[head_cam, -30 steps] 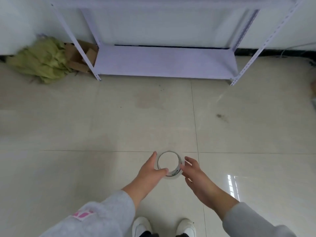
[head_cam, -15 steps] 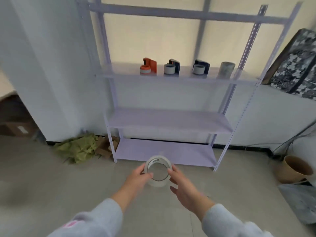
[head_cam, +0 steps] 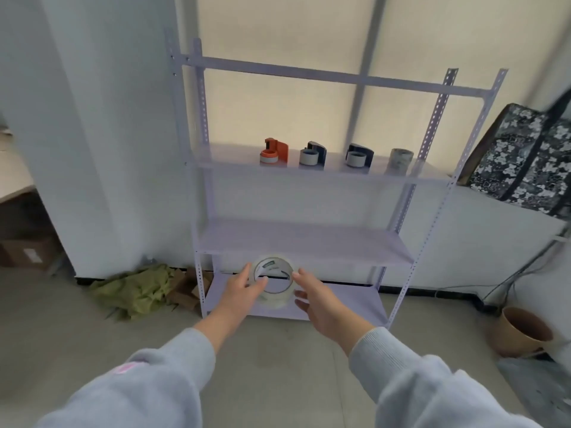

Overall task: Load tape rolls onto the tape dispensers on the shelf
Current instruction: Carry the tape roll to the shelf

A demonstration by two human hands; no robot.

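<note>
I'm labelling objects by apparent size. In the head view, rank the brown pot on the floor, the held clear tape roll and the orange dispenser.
1. brown pot
2. clear tape roll, but it is nearest the camera, so true size is unsure
3. orange dispenser, farthest away

view: floor → shelf [head_cam: 304, 242] | tape roll [head_cam: 273, 282] raised | dispensers now visible

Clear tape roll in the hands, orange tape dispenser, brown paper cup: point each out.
Clear tape roll [head_cam: 276, 296]: head view, lower rim.
Orange tape dispenser [head_cam: 281, 149]: head view, upright body.
Brown paper cup [head_cam: 509, 339]: head view, outer wall.
</note>
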